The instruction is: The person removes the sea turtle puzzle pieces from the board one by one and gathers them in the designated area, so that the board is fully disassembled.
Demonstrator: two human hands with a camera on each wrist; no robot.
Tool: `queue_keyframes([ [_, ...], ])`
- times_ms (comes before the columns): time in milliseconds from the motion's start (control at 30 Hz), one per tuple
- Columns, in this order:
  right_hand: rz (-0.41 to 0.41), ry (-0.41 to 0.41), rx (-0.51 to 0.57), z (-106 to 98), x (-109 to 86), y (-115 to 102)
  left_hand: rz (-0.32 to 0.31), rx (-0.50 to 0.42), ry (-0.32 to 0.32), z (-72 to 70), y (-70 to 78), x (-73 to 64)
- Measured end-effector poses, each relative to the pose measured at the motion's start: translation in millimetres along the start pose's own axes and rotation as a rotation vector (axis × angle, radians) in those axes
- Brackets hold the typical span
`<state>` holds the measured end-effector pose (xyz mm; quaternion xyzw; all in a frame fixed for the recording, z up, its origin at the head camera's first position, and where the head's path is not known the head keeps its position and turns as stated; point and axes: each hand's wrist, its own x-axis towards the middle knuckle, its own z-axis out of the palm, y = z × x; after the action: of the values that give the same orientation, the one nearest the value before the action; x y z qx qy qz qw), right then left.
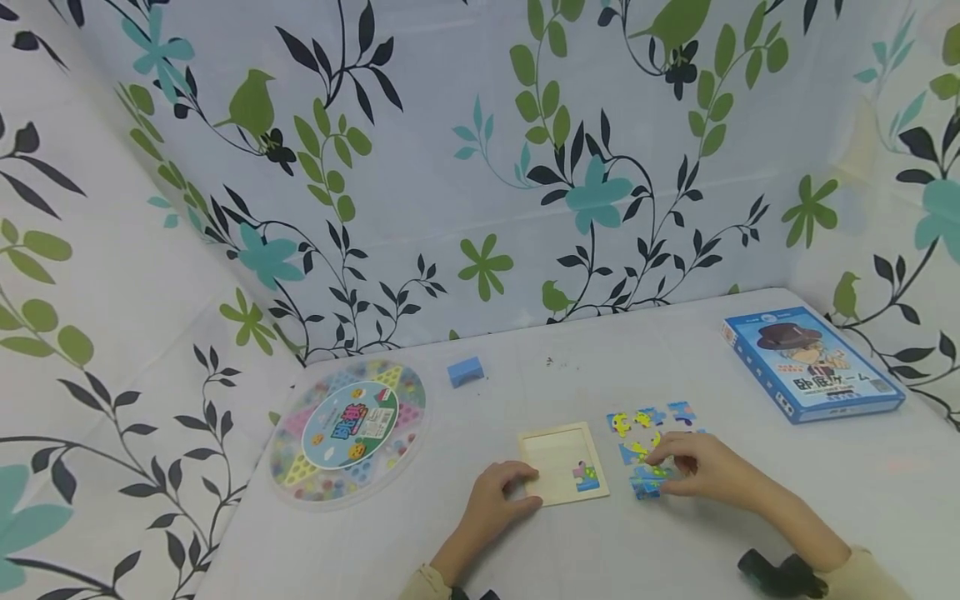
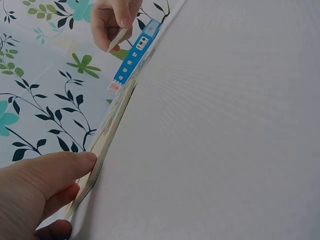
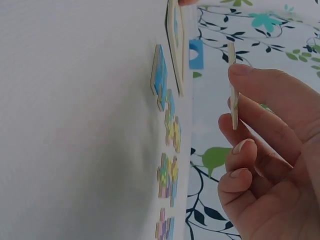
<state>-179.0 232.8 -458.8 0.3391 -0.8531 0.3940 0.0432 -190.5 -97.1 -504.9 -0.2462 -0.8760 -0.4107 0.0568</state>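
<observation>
My left hand [image 1: 498, 496] grips the left edge of a square wooden puzzle tray [image 1: 551, 492], which lies on the table. In the tray's lower right corner sits one colourful puzzle piece [image 1: 586, 476]. To the right of the tray, my right hand [image 1: 708, 468] pinches a thin wooden puzzle piece [image 3: 233, 90] between thumb and fingers, lifted above the table. The right wrist view shows this piece edge-on, so its picture is hidden. Several loose pieces [image 1: 642, 422] with blue, yellow and purple print lie beneath and beyond that hand.
A round, clear-rimmed board game [image 1: 348, 425] lies at the left. A small blue block [image 1: 466, 372] stands behind the tray. At the back right is a blue game box [image 1: 813, 362] with a cartoon figure. Patterned cloth [image 1: 420, 192] hangs behind the white table [image 1: 375, 550].
</observation>
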Motion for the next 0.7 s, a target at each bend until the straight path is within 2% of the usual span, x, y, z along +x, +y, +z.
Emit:
queue_keyframes([
  [133, -0.04, 0.025, -0.021, -5, -7.5, 3, 0.015, 0.0, 0.009, 1.4, -1.4, -0.1],
  [333, -0.045, 0.039, -0.01, -10, -16.4, 11, 0.043, 0.004, 0.026, 1.5, -3.8, -1.6],
  [567, 0.055, 0.009, 0.017, -13, -22.4, 16, 0.021, 0.002, 0.016, 1.7, -2.1, -0.8],
  [700, 0.108, 0.001, -0.01, -12, -24.7, 21, 0.002, -0.009, 0.008, 2.1, 0.1, -0.7],
])
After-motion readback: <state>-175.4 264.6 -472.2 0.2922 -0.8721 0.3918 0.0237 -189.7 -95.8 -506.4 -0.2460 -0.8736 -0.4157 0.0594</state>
